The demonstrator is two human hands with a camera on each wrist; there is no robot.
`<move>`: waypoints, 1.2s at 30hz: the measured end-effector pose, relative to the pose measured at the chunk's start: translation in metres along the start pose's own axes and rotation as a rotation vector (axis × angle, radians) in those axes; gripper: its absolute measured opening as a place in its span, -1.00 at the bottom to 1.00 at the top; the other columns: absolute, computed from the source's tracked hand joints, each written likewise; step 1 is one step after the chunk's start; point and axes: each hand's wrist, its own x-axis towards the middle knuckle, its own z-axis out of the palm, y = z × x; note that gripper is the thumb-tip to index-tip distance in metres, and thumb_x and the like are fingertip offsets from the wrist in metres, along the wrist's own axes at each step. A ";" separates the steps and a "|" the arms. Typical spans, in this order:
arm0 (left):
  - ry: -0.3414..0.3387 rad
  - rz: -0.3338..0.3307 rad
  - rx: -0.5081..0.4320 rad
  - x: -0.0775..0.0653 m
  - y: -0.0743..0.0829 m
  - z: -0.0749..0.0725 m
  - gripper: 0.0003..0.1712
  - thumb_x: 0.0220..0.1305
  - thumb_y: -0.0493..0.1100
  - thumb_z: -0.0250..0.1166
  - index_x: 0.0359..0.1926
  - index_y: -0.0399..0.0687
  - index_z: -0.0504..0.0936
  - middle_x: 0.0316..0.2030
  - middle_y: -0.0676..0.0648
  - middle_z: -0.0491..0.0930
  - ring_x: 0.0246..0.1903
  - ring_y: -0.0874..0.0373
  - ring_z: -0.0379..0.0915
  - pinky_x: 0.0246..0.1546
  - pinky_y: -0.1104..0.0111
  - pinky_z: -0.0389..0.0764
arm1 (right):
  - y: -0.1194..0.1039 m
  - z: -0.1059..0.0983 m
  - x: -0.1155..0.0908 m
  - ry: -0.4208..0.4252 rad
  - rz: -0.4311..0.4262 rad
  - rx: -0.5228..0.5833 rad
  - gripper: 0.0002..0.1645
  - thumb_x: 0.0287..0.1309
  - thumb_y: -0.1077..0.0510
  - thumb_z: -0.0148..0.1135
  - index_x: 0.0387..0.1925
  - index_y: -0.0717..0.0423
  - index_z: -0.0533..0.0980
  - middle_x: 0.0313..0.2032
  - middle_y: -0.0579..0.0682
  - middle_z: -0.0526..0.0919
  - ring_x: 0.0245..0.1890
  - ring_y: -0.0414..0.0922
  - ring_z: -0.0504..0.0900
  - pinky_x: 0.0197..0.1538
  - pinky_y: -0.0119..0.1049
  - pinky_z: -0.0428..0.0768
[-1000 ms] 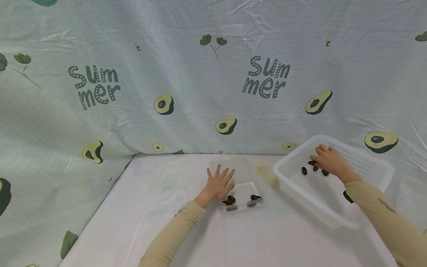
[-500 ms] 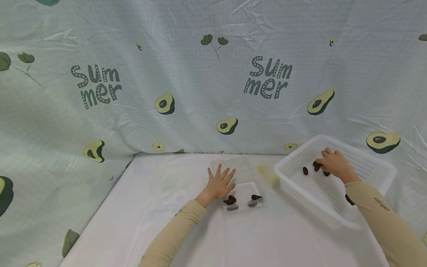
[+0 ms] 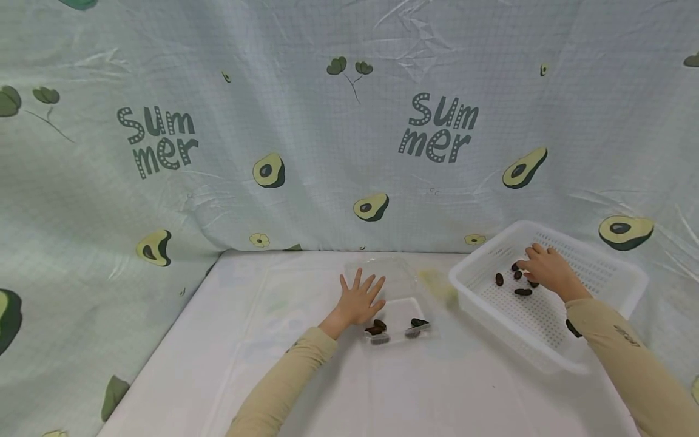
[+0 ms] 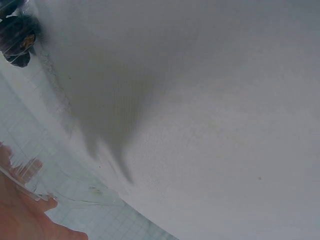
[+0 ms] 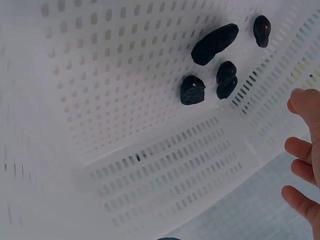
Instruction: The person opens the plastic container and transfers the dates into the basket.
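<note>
My left hand (image 3: 357, 303) lies with spread fingers against a clear plastic clamshell box (image 3: 403, 306), whose lid is raised. Several dark brown dates (image 3: 377, 328) sit along the near side of that box; the left wrist view catches some dates (image 4: 19, 37) through the plastic. Over the far part of a white perforated basket (image 3: 546, 352) hovers my right hand (image 3: 548, 270). Its fingers are loosely bent and apart, holding nothing visible, as the right wrist view of the right hand (image 5: 307, 150) shows. Several dates (image 5: 215, 44) lie scattered on the basket floor below.
A white-covered table (image 3: 306, 388) carries both containers, box in the middle, basket at right. Behind it hangs a pale curtain (image 3: 306, 121) printed with avocados. Another dark date (image 3: 573, 328) shows by the right sleeve, inside the basket.
My right hand shifted slightly right within the basket, and a date now lies in front of it on the basket floor, let go. My left hand has stayed put.
</note>
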 end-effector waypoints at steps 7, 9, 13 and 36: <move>0.000 0.006 -0.003 0.000 -0.001 0.001 -0.37 0.36 0.19 -0.28 0.38 0.17 -0.07 0.36 -0.05 0.03 0.36 -0.20 -0.29 0.14 -0.30 -0.20 | -0.003 -0.008 0.002 0.158 -0.066 0.022 -0.75 -0.28 0.14 0.41 -0.51 0.04 0.48 -0.50 0.09 0.41 -0.42 0.02 0.37 -0.52 -0.17 0.36; 0.000 0.008 -0.011 0.000 -0.001 0.001 -0.37 0.36 0.18 -0.28 0.38 0.17 -0.08 0.36 -0.06 0.02 0.36 -0.20 -0.30 0.14 -0.30 -0.21 | -0.006 -0.013 0.003 0.221 -0.094 0.048 -0.78 -0.16 0.06 0.34 -0.49 0.04 0.48 -0.51 0.08 0.39 -0.44 0.00 0.34 -0.54 -0.20 0.31; 0.012 0.013 -0.046 0.000 0.000 -0.001 -0.39 0.37 0.16 -0.28 0.38 0.15 -0.05 0.36 -0.08 0.04 0.36 -0.22 -0.30 0.13 -0.31 -0.23 | -0.015 -0.025 0.010 0.352 -0.144 0.112 -0.49 0.28 -0.15 -0.30 -0.49 0.04 0.45 -0.53 0.03 0.34 -0.49 -0.04 0.29 -0.56 -0.28 0.20; 0.310 0.216 -0.075 -0.030 -0.008 -0.003 -0.32 0.27 0.26 -0.12 0.24 -0.07 0.30 0.17 -0.06 0.36 0.26 -0.12 0.11 0.13 -0.23 0.01 | -0.108 -0.093 0.056 0.376 -0.259 0.158 -0.67 -0.28 0.04 0.44 -0.38 -0.13 0.51 -0.43 -0.03 0.42 -0.38 -0.11 0.37 -0.48 -0.31 0.36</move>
